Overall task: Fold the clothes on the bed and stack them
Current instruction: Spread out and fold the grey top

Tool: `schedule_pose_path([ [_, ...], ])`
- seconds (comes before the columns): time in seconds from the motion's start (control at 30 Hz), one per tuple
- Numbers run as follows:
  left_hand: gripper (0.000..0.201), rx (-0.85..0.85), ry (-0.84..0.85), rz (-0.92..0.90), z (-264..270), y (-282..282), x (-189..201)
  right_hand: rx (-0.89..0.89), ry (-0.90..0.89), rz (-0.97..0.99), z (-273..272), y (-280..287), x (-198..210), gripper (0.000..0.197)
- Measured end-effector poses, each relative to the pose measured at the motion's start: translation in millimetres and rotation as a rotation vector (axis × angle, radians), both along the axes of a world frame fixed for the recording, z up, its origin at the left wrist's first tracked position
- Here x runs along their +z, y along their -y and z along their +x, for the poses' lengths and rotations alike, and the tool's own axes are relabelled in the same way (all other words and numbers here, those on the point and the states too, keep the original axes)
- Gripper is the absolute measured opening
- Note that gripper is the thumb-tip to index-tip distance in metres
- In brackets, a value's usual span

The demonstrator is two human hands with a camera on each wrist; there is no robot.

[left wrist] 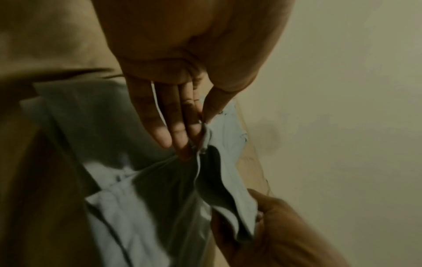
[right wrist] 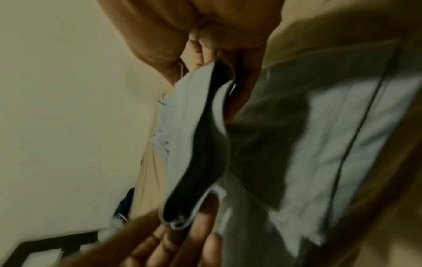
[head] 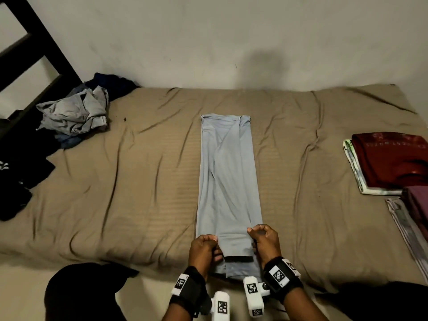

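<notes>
A light blue garment [head: 228, 181], folded into a long narrow strip, lies along the middle of the tan bed [head: 139, 181]. Its near end is lifted off the mattress edge. My left hand [head: 205, 247] pinches the left side of that end between thumb and fingers, and my right hand [head: 264, 239] pinches the right side. In the left wrist view the left hand [left wrist: 194, 130] holds a bunched edge of the garment [left wrist: 148, 207]. In the right wrist view the right hand [right wrist: 212, 59] grips the garment [right wrist: 196, 144], which is raised and curled.
A heap of unfolded grey and dark clothes [head: 74, 112] lies at the bed's far left corner, with black clothes [head: 20, 172] below it. Folded clothes topped by a dark red one [head: 393, 158] are stacked at the right edge. A dark ladder frame [head: 34, 42] stands at the left.
</notes>
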State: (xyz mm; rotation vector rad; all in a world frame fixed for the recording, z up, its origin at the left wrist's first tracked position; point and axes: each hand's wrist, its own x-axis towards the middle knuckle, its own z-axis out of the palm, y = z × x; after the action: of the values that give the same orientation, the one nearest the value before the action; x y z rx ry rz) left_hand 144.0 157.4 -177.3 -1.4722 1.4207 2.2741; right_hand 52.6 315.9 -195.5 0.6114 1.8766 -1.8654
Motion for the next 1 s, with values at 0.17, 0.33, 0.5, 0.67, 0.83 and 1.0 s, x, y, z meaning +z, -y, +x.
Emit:
schedule_pose_path([
  [0.17, 0.007, -0.260, 0.111, -0.485, 14, 1, 7, 0.357, -0.124, 0.642, 14, -13, 5, 0.031],
  [0.33, 0.038, -0.615, 0.092, -1.243, 44, 49, 2, 0.463, -0.500, 0.835, 12, -61, -4, 0.040],
  [0.5, 0.121, -1.277, -0.014, -1.401, 51, 93, -39, 1.193, -0.606, 1.033, 5, -102, -28, 0.120],
  [0.67, 0.117, -1.397, -0.130, -1.630, 32, 90, -52, 1.244, -0.693, 1.148, 1, -88, -29, 0.120],
  [0.83, 0.099, -1.389, -0.289, -1.707, 25, 96, -64, 1.283, -0.761, 1.110, -9, -79, -28, 0.099],
  [1.0, 0.061, -1.471, -0.376, -1.723, 14, 100, -67, 1.399, -0.974, 1.099, -24, -60, -20, 0.111],
])
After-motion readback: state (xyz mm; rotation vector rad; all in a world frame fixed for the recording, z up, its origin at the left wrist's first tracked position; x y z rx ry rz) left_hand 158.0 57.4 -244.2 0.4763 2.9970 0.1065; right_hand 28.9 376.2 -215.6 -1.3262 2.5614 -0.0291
